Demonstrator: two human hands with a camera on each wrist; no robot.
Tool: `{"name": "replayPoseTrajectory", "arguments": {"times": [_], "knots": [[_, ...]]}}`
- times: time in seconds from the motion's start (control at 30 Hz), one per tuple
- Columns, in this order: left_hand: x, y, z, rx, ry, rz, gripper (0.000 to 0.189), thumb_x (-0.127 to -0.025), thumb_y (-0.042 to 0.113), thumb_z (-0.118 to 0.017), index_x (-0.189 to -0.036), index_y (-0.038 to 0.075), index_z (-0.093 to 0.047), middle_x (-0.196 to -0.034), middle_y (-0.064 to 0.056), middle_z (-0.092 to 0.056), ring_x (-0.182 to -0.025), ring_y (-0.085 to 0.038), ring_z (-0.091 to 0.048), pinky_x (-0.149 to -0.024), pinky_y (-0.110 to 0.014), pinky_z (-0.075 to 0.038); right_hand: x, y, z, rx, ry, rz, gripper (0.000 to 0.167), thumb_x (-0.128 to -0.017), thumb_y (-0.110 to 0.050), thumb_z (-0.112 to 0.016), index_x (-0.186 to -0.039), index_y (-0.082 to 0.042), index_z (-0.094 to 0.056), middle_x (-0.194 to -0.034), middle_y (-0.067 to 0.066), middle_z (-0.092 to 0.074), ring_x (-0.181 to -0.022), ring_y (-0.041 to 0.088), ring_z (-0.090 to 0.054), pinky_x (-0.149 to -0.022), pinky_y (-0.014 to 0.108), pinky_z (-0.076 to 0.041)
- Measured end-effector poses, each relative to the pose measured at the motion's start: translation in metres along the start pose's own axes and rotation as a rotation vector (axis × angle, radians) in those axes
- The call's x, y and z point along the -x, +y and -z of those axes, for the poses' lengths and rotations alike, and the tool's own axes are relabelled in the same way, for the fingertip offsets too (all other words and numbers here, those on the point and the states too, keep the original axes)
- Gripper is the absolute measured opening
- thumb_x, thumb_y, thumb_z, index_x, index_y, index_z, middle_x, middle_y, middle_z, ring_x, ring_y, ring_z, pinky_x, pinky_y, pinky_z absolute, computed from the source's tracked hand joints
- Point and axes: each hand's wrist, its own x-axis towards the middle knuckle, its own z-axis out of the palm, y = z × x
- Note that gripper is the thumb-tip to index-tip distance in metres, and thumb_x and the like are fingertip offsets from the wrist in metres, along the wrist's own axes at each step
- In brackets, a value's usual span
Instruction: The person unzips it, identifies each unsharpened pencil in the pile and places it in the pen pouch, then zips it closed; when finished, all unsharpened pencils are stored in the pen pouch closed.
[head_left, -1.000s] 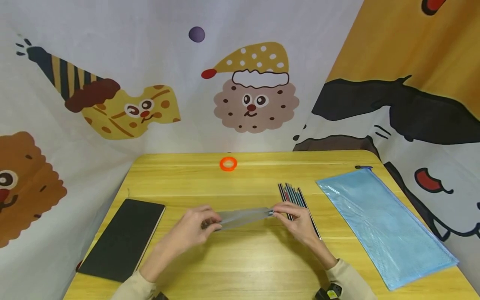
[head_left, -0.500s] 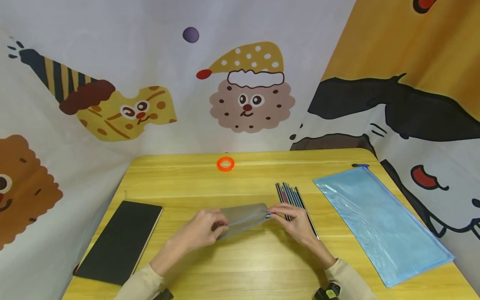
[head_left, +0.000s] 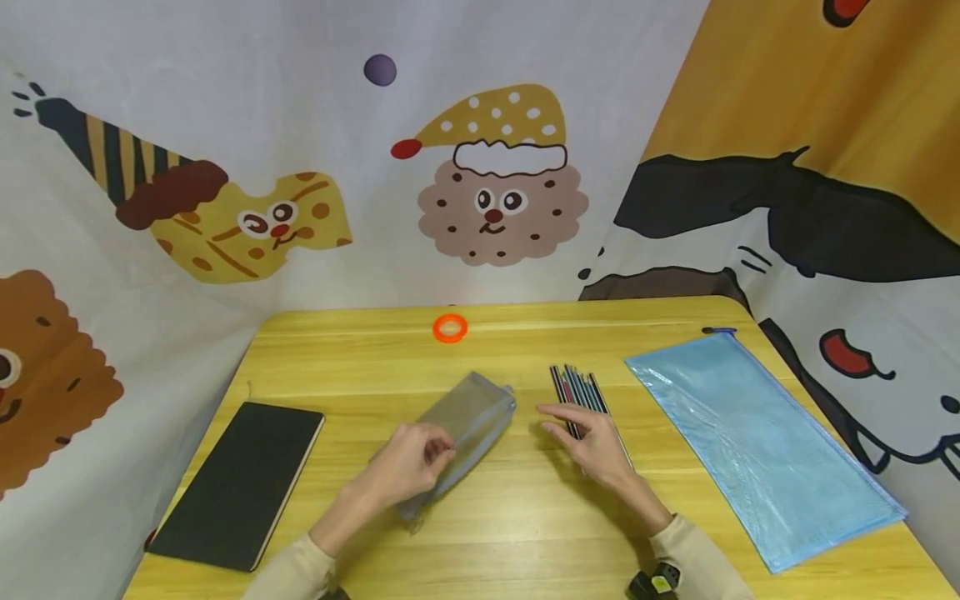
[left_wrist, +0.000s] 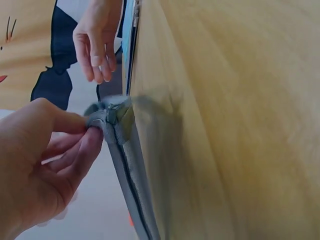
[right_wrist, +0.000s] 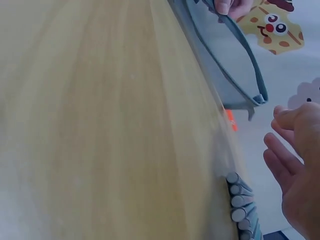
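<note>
A grey, see-through zippered pouch point(head_left: 472, 408) hangs slantwise over the middle of the table, its zipper side point(left_wrist: 127, 160) spread apart along the edge. My left hand point(head_left: 412, 458) pinches it by its edge between thumb and fingers, as the left wrist view confirms. To the right, my right hand point(head_left: 596, 450) is apart from the pouch, fingers extended and holding nothing. Behind and partly under that hand lies a row of dark pencils point(head_left: 581, 387), one reddish; in the right wrist view the round ends of the pencils point(right_wrist: 240, 201) show below the hand.
A black notebook point(head_left: 240, 483) lies at the left of the table point(head_left: 510, 542). An orange ring point(head_left: 450, 328) sits near the back edge. On the right, a large blue zippered bag point(head_left: 765, 450) lies flat. A cartoon-printed cloth point(head_left: 315, 100) hangs behind the table.
My right hand has let go of the pouch's right end. The pouch has swung from lying level between both hands to a slant, held by my left hand alone.
</note>
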Motion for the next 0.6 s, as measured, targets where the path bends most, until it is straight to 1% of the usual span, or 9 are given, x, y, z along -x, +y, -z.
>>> {"name": "replayPoseTrajectory", "arguments": {"times": [0.07, 0.13, 0.2, 0.23, 0.3, 0.37, 0.4, 0.53, 0.6], "knots": [[-0.001, 0.000, -0.002, -0.002, 0.039, 0.036, 0.003, -0.089, 0.002, -0.072, -0.090, -0.001, -0.072, -0.080, -0.005, -0.072, -0.068, -0.004, -0.063, -0.059, -0.012, -0.056, -0.001, 0.001, 0.002, -0.007, 0.008, -0.004, 0.031, -0.085, -0.002, -0.079, -0.115, -0.010, -0.076, -0.115, 0.007, -0.076, -0.107, 0.028, -0.072, -0.098, 0.026, -0.058], [-0.001, -0.001, -0.003, 0.000, 0.084, 0.077, 0.004, -0.089, 0.002, -0.072, -0.088, -0.001, -0.071, -0.078, -0.004, -0.071, -0.067, -0.004, -0.063, -0.059, -0.012, -0.056, -0.002, 0.002, 0.004, -0.023, 0.014, 0.003, 0.032, -0.086, -0.001, -0.078, -0.117, -0.007, -0.075, -0.117, 0.009, -0.076, -0.108, 0.030, -0.072, -0.099, 0.024, -0.058], [-0.002, -0.001, -0.004, 0.006, 0.125, 0.106, 0.006, -0.088, 0.002, -0.073, -0.087, -0.003, -0.071, -0.077, -0.004, -0.071, -0.066, -0.005, -0.063, -0.058, -0.012, -0.056, -0.002, 0.003, 0.007, -0.049, 0.017, 0.001, 0.035, -0.086, 0.000, -0.077, -0.120, -0.005, -0.072, -0.119, 0.011, -0.075, -0.108, 0.032, -0.071, -0.097, 0.028, -0.060], [-0.002, -0.002, -0.004, 0.016, 0.146, 0.121, 0.003, -0.087, 0.000, -0.072, -0.087, -0.002, -0.071, -0.077, -0.004, -0.070, -0.066, -0.005, -0.063, -0.058, -0.012, -0.056, -0.003, 0.003, 0.009, -0.054, 0.021, -0.010, 0.036, -0.087, 0.000, -0.077, -0.122, -0.005, -0.072, -0.119, 0.011, -0.074, -0.108, 0.032, -0.071, -0.096, 0.031, -0.061], [-0.002, -0.002, -0.004, 0.040, 0.181, 0.153, 0.004, -0.086, -0.001, -0.072, -0.087, -0.004, -0.070, -0.076, -0.003, -0.070, -0.065, -0.006, -0.063, -0.057, -0.012, -0.056, -0.004, 0.003, 0.013, -0.064, 0.030, -0.042, 0.038, -0.087, 0.000, -0.077, -0.124, -0.004, -0.070, -0.121, 0.012, -0.074, -0.106, 0.033, -0.071, -0.093, 0.038, -0.062], [-0.003, -0.003, -0.004, 0.063, 0.216, 0.182, 0.002, -0.085, -0.003, -0.070, -0.087, -0.004, -0.070, -0.075, -0.003, -0.069, -0.065, -0.006, -0.063, -0.057, -0.011, -0.056, -0.006, 0.005, 0.017, -0.055, 0.043, -0.083, 0.038, -0.088, 0.000, -0.076, -0.125, -0.002, -0.068, -0.120, 0.013, -0.073, -0.103, 0.032, -0.070, -0.088, 0.039, -0.063], [-0.004, -0.004, -0.003, 0.077, 0.232, 0.196, 0.003, -0.085, -0.004, -0.069, -0.087, -0.003, -0.070, -0.075, -0.004, -0.069, -0.064, -0.006, -0.063, -0.056, -0.012, -0.056, -0.007, 0.005, 0.020, -0.036, 0.057, -0.101, 0.038, -0.088, -0.001, -0.076, -0.125, -0.001, -0.068, -0.119, 0.014, -0.073, -0.102, 0.031, -0.070, -0.086, 0.038, -0.064], [-0.005, -0.005, -0.003, 0.115, 0.286, 0.238, 0.007, -0.083, -0.006, -0.067, -0.086, -0.002, -0.071, -0.074, -0.005, -0.069, -0.064, -0.007, -0.064, -0.056, -0.013, -0.057, -0.008, 0.011, 0.029, 0.046, 0.118, -0.154, 0.037, -0.087, 0.000, -0.076, -0.123, 0.002, -0.067, -0.111, 0.017, -0.073, -0.092, 0.026, -0.069, -0.077, 0.026, -0.064], [-0.004, -0.007, -0.002, 0.127, 0.305, 0.250, 0.008, -0.082, -0.007, -0.066, -0.086, -0.002, -0.071, -0.075, -0.006, -0.069, -0.064, -0.008, -0.064, -0.056, -0.014, -0.057, -0.008, 0.015, 0.033, 0.082, 0.150, -0.174, 0.037, -0.087, 0.001, -0.076, -0.122, 0.004, -0.066, -0.106, 0.018, -0.072, -0.087, 0.024, -0.068, -0.072, 0.023, -0.063]]}}
